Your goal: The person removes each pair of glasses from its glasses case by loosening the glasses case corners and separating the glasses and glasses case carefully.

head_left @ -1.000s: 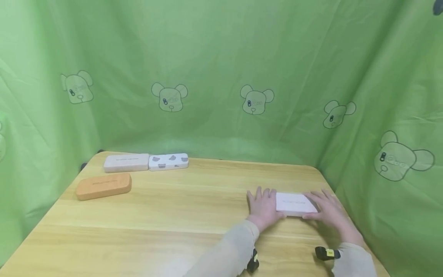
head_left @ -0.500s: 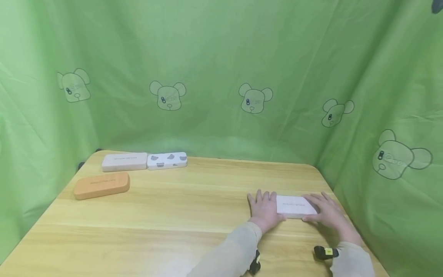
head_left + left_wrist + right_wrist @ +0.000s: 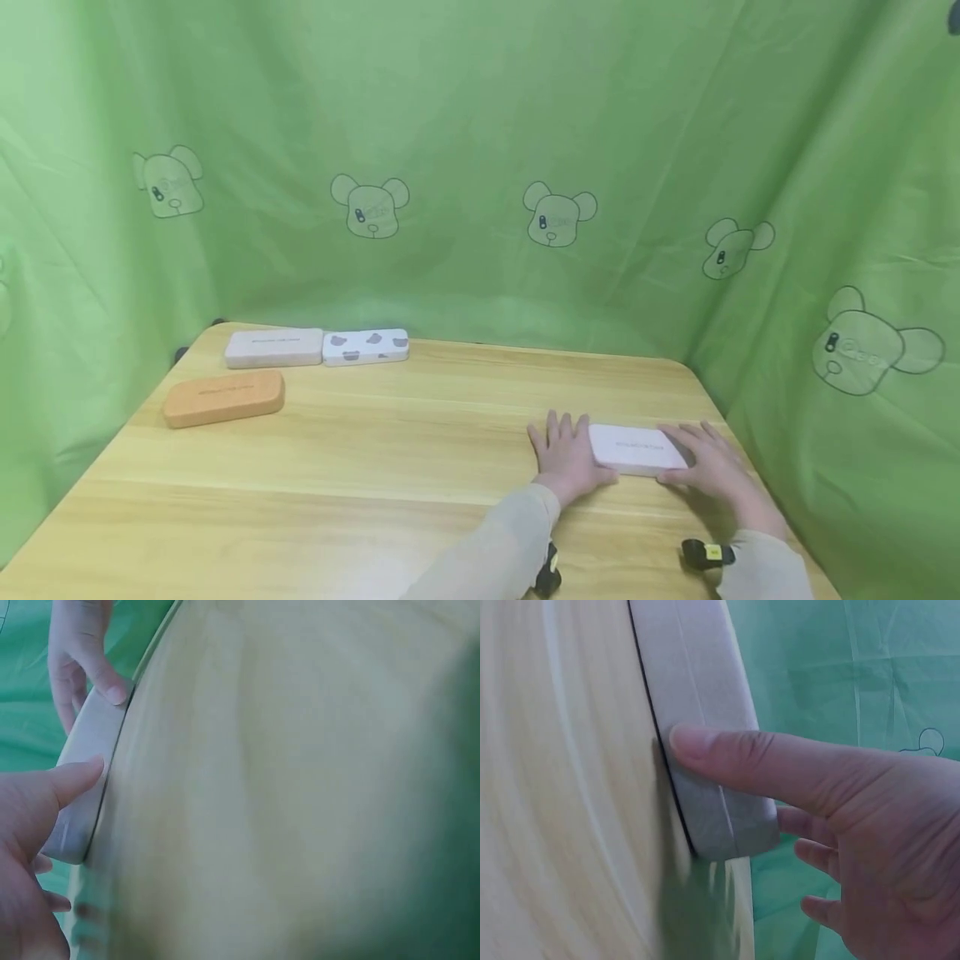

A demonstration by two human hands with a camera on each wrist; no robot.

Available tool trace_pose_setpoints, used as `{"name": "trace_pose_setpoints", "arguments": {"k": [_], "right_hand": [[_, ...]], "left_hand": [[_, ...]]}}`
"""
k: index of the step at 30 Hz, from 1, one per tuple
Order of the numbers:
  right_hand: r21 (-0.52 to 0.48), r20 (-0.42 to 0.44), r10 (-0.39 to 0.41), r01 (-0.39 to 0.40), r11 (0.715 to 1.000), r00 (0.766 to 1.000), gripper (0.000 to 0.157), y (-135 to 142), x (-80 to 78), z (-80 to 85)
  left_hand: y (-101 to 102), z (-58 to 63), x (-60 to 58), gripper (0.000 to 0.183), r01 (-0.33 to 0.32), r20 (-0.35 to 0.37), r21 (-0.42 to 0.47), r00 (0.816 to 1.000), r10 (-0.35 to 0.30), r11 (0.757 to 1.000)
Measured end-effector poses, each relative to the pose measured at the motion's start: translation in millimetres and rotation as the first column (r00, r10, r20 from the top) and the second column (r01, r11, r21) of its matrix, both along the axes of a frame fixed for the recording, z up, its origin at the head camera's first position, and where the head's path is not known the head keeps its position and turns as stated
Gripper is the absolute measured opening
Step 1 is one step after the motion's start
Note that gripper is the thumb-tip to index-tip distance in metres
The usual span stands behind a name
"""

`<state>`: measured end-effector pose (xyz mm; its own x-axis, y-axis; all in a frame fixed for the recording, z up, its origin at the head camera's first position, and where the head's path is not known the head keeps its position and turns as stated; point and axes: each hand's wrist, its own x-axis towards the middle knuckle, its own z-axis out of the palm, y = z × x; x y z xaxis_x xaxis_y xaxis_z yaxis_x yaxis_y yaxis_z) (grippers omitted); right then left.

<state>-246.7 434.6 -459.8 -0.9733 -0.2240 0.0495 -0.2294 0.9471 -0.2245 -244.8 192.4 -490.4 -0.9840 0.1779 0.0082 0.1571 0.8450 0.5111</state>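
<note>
A pale glasses case (image 3: 637,450) with small printed lettering lies flat at the right of the table. My right hand (image 3: 716,468) grips its right end, thumb (image 3: 705,750) against the near side and fingers round the far edge. Beside the left end is my left hand (image 3: 568,460), its fingers spread and straight on the tabletop. The left thumb (image 3: 79,778) touches the case's near side in the left wrist view. A thin lengthwise seam shows on the case in the right wrist view.
At the table's back left, a beige case (image 3: 273,348) stands end to end with a white case (image 3: 365,347) with grey patches. An orange-brown case (image 3: 223,400) lies before them. Green curtain (image 3: 465,275) surrounds the wooden table (image 3: 337,492) at the back and sides.
My left hand has shifted slightly left, uncovering the rounded left corner of the pale glasses case. The right hand keeps its grip. The other cases have stayed in place.
</note>
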Motion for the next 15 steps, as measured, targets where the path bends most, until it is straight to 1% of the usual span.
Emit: {"name": "trace_pose_setpoints", "arguments": {"k": [3, 6, 9, 15], "right_hand": [[0.003, -0.006, 0.013, -0.013, 1.000, 1.000, 0.092, -4, 0.8, 2.2], [0.023, -0.028, 0.039, -0.038, 0.999, 0.999, 0.091, -10, -0.2, 3.4], [0.022, -0.048, 0.066, -0.065, 0.998, 0.997, 0.088, -16, -1.8, 4.0], [-0.013, -0.037, 0.069, -0.069, 0.997, 0.997, 0.082, -21, 0.7, 6.0]], "left_hand": [[0, -5.8, 1.3, 0.099, -0.017, -0.004, 0.018, 1.000, 0.017, 1.000], [2, -12.5, 0.6, 0.094, -0.036, -0.027, 0.018, 0.999, 0.037, 0.999], [4, -18.0, -1.3, 0.090, -0.055, -0.050, 0.021, 0.997, 0.056, 0.998], [9, -21.8, -2.1, 0.089, -0.078, -0.085, -0.001, 0.993, 0.077, 0.997]]}}
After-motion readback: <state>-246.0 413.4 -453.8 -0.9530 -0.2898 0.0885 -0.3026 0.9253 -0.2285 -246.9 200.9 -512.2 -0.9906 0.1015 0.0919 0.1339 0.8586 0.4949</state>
